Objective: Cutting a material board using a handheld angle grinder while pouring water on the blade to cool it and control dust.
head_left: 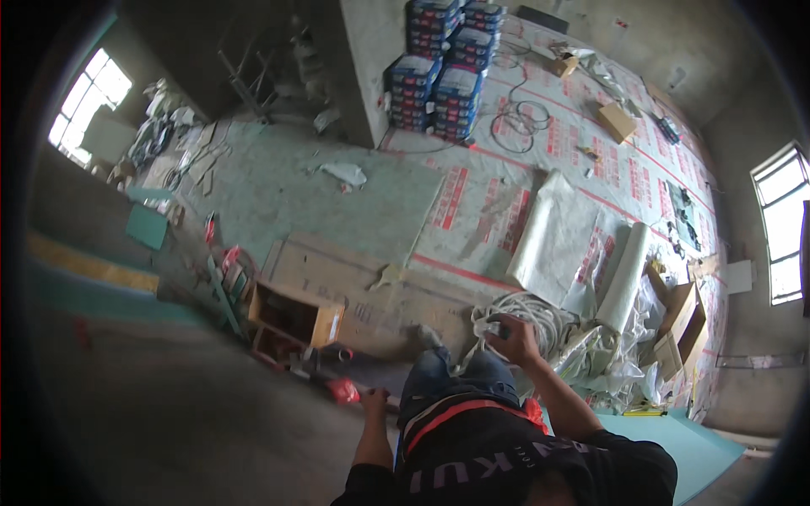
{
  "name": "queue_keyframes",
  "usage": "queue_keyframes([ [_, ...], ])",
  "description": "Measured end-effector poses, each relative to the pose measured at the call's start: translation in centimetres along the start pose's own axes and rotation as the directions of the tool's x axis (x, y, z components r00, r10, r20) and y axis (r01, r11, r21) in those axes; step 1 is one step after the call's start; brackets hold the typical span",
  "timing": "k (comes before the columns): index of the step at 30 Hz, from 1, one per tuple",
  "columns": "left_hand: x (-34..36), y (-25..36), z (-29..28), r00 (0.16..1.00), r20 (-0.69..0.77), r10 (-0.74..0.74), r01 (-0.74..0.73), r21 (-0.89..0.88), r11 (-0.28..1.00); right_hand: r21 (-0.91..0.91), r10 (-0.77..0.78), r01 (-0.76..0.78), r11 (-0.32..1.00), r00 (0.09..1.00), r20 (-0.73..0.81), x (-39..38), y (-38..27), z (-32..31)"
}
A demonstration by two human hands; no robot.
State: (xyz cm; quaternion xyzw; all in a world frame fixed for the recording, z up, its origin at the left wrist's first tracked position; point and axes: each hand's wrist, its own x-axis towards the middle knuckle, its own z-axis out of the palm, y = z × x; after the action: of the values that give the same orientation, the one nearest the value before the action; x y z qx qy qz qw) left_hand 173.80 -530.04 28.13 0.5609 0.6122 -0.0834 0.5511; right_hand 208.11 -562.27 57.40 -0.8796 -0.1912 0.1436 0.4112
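Observation:
My right hand (515, 341) is raised over my right thigh, its fingers closed around something small that I cannot make out. A pale, partly see-through piece (483, 326) shows at its fingertips. Just beyond that hand, a thick coil of whitish hose or cable (550, 327) lies on the floor. Low at my left side, my left hand (376, 396) has its fingers curled in, and whatever they may hold is hidden. Close to it lies a red packet (343, 390), apart from the fingers.
An open wooden box (287, 314) stands at the left, beside loose scraps. Rolled sheeting (540, 228), crumpled clear plastic (612, 363) and an open cardboard box (682, 329) lie to the right. Blue bags (456, 88) are stacked by the far pillar (359, 72). Loose cable (521, 126) loops over the floor.

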Motion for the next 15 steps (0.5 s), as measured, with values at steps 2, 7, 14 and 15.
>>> queue_keyframes([
  [2, 2.6, 5.1, -2.1, 0.974, 0.08, 0.213, -0.193, -0.206, 0.959, 0.038, -0.031, 0.031, 0.999, 0.999, 0.017, 6.6, -2.6, 0.5],
  [7, 10.2, 24.9, -3.7, 0.942, 0.018, 0.336, -0.328, -0.174, 0.929, 0.046, -0.131, 0.127, 0.991, 0.987, 0.094, 23.4, -6.4, 4.1],
  [14, 16.8, 47.5, -0.1, 0.911, -0.162, 0.38, -0.413, -0.349, 0.841, 0.192, -0.344, 0.291, 0.937, 0.86, 0.377, 48.1, -10.0, 14.5],
  [15, 16.9, 51.1, 1.0, 0.866, -0.128, 0.483, -0.497, -0.32, 0.806, 0.224, -0.421, 0.359, 0.906, 0.82, 0.389, 51.7, -9.9, 15.9],
])
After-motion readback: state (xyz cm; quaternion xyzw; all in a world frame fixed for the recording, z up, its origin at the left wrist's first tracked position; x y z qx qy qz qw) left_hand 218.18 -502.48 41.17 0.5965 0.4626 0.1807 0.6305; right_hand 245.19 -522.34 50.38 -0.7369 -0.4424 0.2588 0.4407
